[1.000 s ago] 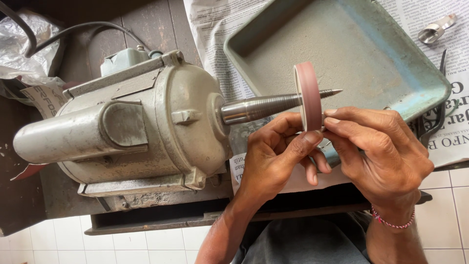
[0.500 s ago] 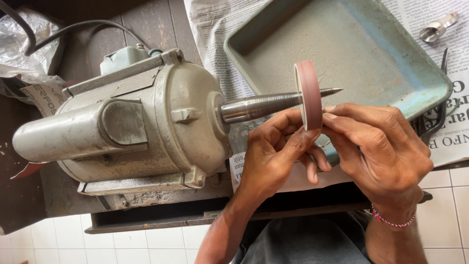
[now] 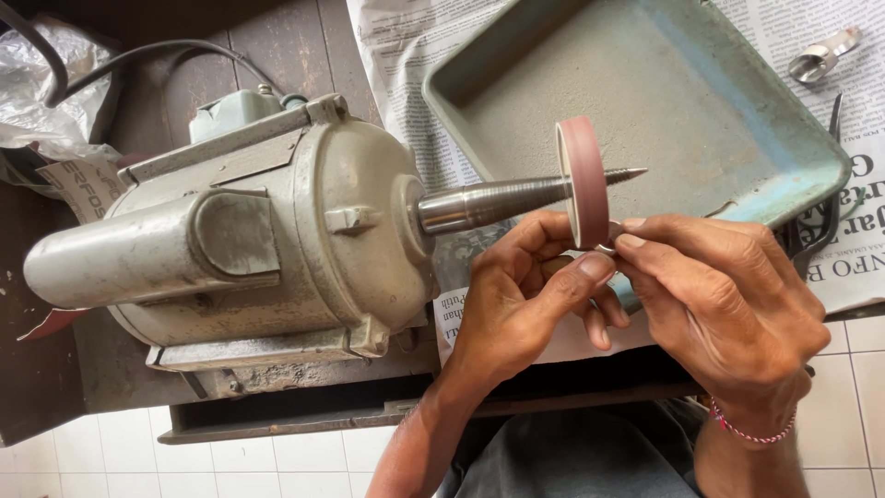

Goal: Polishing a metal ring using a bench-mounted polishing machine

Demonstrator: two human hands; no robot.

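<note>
Two bare hands meet just below centre-right of the frame, pinching a small metal ring (image 3: 606, 249) against the lower rim of a pink polishing wheel (image 3: 584, 182). Most of the ring is hidden by the fingertips. The left hand (image 3: 525, 295) grips it from the left with thumb and forefinger, the other fingers curled under; the right hand (image 3: 728, 304) closes on it from the right, a red-and-white thread bracelet (image 3: 751, 432) at the wrist. The wheel sits upright on a tapered, threaded steel spindle (image 3: 516, 195), whose pointed tip pokes out past the wheel's right face. The spindle runs out of a worn grey electric motor (image 3: 240, 240) filling the left half of the frame, with a dark cable (image 3: 175, 51) looping behind it. Behind the wheel, in the upper right, lies a shallow blue-green metal tray (image 3: 774, 175) on spread newspaper (image 3: 396, 55). A small shiny metal piece (image 3: 823, 55) rests on the paper near the top right corner, and crumpled clear plastic (image 3: 28, 92) sits at the upper left.
</note>
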